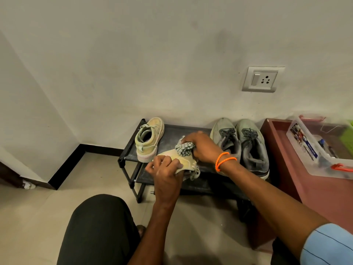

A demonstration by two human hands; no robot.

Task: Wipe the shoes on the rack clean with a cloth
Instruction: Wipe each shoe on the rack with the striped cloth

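Single head-worn wide-angle camera looked forward and down from above crouched person's knee. Faced wall and low shoe rack; close range, both forearms in frame.

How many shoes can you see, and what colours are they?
Pale yellow shoes: 2, one on the rack, one held by the left hand while the right hand rubs it with the cloth
Grey shoes: 2, and, side by side
Total: 4

Orange wristbands, blue striped sleeve
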